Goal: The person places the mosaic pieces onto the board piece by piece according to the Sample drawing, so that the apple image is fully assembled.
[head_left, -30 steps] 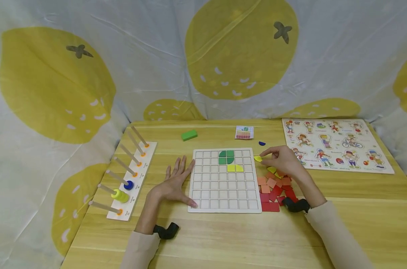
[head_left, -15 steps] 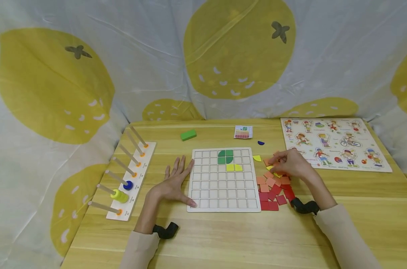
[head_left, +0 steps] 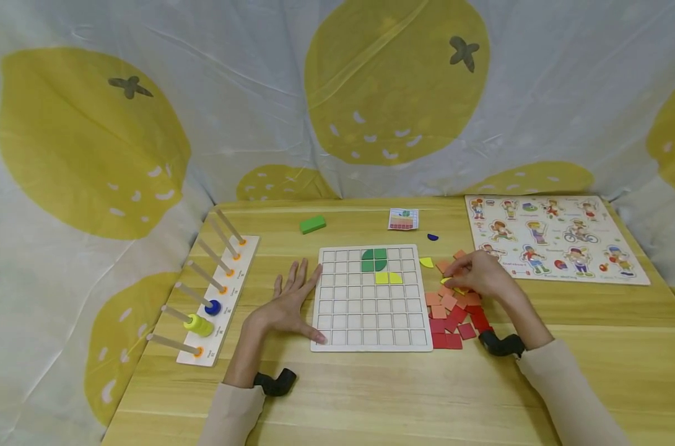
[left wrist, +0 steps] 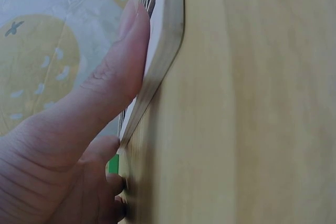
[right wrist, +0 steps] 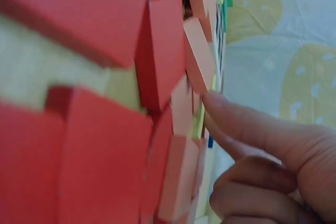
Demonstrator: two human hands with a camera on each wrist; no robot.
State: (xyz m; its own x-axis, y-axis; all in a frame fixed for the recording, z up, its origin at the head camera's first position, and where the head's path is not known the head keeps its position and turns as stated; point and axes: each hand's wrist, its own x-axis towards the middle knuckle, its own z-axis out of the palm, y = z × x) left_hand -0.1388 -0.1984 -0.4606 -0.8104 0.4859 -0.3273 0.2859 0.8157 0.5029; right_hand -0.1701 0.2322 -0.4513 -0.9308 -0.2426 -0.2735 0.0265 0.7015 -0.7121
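A white grid board (head_left: 353, 319) bears several green tiles (head_left: 368, 266) and two yellow tiles (head_left: 381, 278). My left hand (head_left: 284, 310) is spread along its left side, the thumb on the near left corner and a fingertip touching the edge. To the right of the board lies a pile of red tiles (head_left: 453, 341) and orange tiles (head_left: 438, 311). Over the pile's far part, my right hand (head_left: 479, 272) pinches at a yellow tile (right wrist: 200, 118) with thumb and index finger, the other fingers curled. One yellow quarter-round tile (head_left: 426, 262) lies loose by the board's right edge.
A peg stand (head_left: 226, 310) with yellow and blue rings stands at the left. Behind the board lie a green block (head_left: 313, 224), a small pattern card (head_left: 403, 219) and a dark blue half-round piece (head_left: 433, 236). A picture puzzle board (head_left: 560, 238) is at the back right.
My right hand has let go of a yellow tile beside the board and moved right and nearer to the tile pile. My left hand has stayed at the board.
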